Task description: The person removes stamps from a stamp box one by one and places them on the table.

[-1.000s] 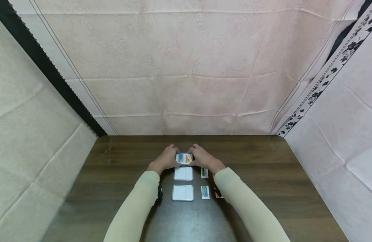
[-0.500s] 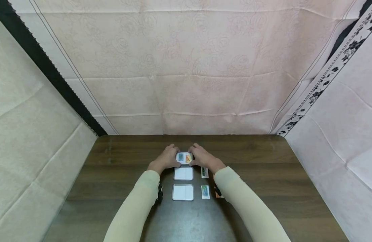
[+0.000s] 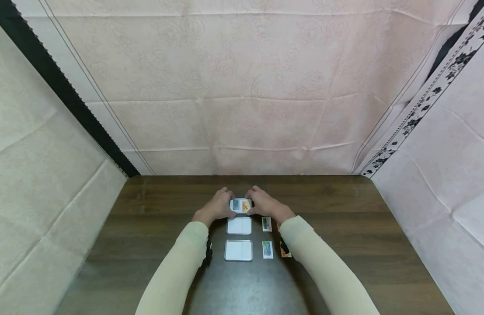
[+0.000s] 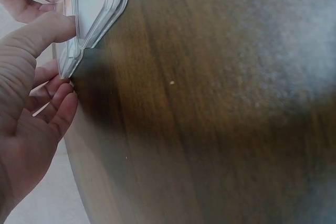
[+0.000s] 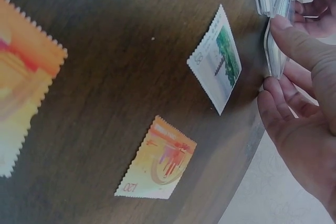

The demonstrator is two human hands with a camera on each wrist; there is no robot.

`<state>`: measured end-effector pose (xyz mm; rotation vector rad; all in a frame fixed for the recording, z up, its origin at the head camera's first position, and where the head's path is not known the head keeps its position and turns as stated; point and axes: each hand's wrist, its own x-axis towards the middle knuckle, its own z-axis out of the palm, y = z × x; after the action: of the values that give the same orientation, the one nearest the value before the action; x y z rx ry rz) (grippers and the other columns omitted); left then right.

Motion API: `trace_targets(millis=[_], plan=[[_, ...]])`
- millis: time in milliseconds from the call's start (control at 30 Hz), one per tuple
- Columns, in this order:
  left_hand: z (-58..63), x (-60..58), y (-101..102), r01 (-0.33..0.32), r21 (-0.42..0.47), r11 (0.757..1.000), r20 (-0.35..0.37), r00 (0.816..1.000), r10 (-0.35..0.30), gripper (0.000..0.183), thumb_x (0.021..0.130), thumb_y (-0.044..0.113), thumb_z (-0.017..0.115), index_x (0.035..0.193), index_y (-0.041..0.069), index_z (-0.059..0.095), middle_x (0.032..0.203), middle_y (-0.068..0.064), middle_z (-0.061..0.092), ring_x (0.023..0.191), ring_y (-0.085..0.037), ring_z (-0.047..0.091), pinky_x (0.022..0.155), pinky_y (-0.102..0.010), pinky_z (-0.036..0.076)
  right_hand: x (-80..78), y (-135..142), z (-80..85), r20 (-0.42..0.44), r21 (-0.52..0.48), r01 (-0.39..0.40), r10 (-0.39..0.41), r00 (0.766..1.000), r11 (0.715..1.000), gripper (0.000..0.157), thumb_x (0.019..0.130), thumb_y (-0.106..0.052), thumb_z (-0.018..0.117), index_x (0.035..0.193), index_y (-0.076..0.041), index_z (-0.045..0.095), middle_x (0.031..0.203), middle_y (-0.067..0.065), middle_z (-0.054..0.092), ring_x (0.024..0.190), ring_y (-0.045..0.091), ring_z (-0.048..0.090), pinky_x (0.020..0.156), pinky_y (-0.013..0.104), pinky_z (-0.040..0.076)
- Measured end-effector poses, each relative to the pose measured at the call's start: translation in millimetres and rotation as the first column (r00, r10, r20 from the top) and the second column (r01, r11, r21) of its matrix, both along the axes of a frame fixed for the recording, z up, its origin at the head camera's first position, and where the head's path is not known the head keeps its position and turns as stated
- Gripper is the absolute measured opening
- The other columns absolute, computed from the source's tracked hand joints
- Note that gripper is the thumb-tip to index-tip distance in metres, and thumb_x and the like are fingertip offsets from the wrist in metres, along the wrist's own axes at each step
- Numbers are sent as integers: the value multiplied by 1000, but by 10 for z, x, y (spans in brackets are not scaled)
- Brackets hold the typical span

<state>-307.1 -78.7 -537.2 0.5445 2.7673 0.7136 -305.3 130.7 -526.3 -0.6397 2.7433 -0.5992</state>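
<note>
At the far middle of the table, a clear plastic case (image 3: 241,205) with a blue and an orange postage stamp showing in it lies between both hands. My left hand (image 3: 219,204) pinches its left end, thumb on the near edge and fingers on the far side. My right hand (image 3: 265,204) grips the right end in the same way. In the right wrist view, the thumb sits at the corner of the case beside another white-backed case. Close to that hand lie a green-and-white stamp (image 5: 223,64) and an orange stamp (image 5: 163,163).
Two more white-backed cases, one nearer the hands (image 3: 239,226) and one closer to me (image 3: 238,250), lie in line on the wooden table (image 3: 147,245). A blue-green stamp (image 3: 267,250) lies to their right, and an orange stamp (image 3: 286,251) is partly under the right sleeve.
</note>
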Motion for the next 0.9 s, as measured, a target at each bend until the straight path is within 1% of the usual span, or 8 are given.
trace_targets(millis=[100,367,667,900], plan=[[4,-2,7,0,-1,1000,4,1000,0,61,79,25,90,130,3,63,120,-7,56,106,-22,53,96,-39,53,-4,7,-11,0,-5,0,0,1000,1000,55,88,-24,83,135,-6,60,132,8,53,107,19,54,94,34,52],[14,4,8,10,-13,1000,-3,1000,-10,61,80,25,89,130,3,63,120,-7,56,107,-22,52,96,-39,53,-1,40,2,56,-10,17,-16,998,1000,57,89,-28,82,139,-11,60,137,6,53,116,20,54,99,37,51],[-6,-2,-1,2,-2,1000,7,1000,-2,62,79,26,90,130,4,63,120,-7,55,105,-21,53,96,-38,53,-20,60,22,68,-33,3,-1,998,999,56,88,-28,83,136,-9,61,131,6,55,110,19,55,96,37,52],[1,-5,3,-4,1,1000,7,1000,4,65,78,26,91,131,4,62,122,-8,54,107,-22,53,96,-39,54,-43,80,49,89,-36,11,-8,996,999,54,88,-29,84,134,-11,63,136,7,56,113,20,55,97,39,52]])
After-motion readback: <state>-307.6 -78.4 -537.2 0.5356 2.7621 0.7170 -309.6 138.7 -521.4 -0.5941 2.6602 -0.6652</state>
